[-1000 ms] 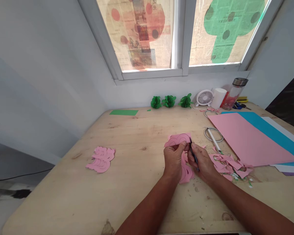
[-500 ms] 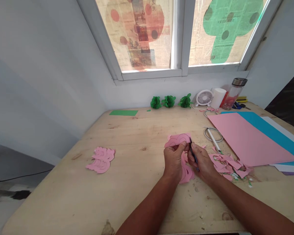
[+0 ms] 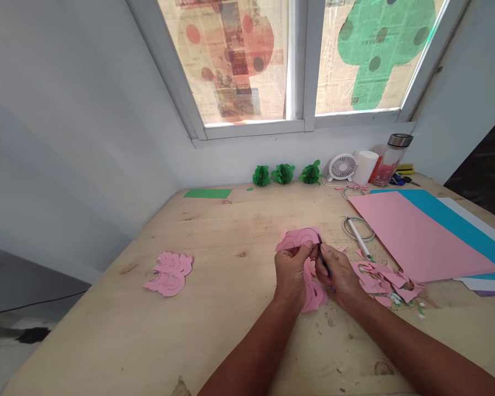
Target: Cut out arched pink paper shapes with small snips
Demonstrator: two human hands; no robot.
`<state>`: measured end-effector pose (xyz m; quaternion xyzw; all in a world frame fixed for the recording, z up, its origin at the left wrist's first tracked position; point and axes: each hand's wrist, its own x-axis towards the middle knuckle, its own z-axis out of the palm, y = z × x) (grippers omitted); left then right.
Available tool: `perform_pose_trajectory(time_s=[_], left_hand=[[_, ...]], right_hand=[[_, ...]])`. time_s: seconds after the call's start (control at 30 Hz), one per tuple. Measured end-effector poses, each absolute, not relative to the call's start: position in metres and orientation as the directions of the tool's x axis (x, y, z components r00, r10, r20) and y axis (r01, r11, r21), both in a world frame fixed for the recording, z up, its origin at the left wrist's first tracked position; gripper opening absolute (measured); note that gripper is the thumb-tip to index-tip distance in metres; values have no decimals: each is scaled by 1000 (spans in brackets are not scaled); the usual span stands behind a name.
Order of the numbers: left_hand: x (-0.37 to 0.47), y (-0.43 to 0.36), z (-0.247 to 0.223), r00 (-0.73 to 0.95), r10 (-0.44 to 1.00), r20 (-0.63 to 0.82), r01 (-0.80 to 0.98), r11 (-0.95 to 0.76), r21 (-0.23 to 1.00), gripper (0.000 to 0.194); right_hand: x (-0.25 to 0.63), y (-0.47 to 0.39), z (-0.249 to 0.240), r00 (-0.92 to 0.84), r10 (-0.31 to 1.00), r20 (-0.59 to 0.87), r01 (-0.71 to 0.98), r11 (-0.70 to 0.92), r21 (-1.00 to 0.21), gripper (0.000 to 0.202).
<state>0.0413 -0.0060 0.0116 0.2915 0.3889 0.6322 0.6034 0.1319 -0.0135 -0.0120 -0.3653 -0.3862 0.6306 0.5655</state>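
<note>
Between its fingers and thumb, my left hand (image 3: 291,273) pinches a piece of pink paper (image 3: 299,237) with curved outlines drawn on it. My right hand (image 3: 340,272) is closed on a pair of dark scissors (image 3: 323,256), whose blades meet the paper's right edge; the handles are largely covered by my fingers. Partly hidden under my hands lie more pink paper pieces (image 3: 313,294) on the table. Off to the left rests a stack of scalloped pink cut-outs (image 3: 171,273).
Pink scraps (image 3: 385,280) lie right of my hands, beside a white pen (image 3: 359,239). Large pink sheets (image 3: 421,236) cover blue ones at the right. Along the wall stand green paper ornaments (image 3: 284,174), a small fan (image 3: 342,166) and a glass bottle (image 3: 391,160). A green strip (image 3: 207,193) lies at the back.
The camera view has shifted slightly. Both hands keep their hold on the paper and scissors, with hardly any visible movement.
</note>
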Motion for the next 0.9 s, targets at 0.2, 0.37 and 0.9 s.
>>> perform_pose_trajectory(time_s=[0.2, 0.37, 0.9], left_hand=[[41, -5, 13, -83, 994, -74, -539, 18, 842, 22], [40, -6, 16, -83, 995, -60, -541, 5, 841, 23], [39, -6, 18, -83, 995, -60, -564, 3, 826, 21]], right_hand=[[132, -16, -9, -77, 996, -35, -407, -63, -911, 35], [132, -15, -10, -76, 996, -51, -395, -77, -916, 35], [132, -17, -14, -82, 994, -77, -373, -102, -922, 35]])
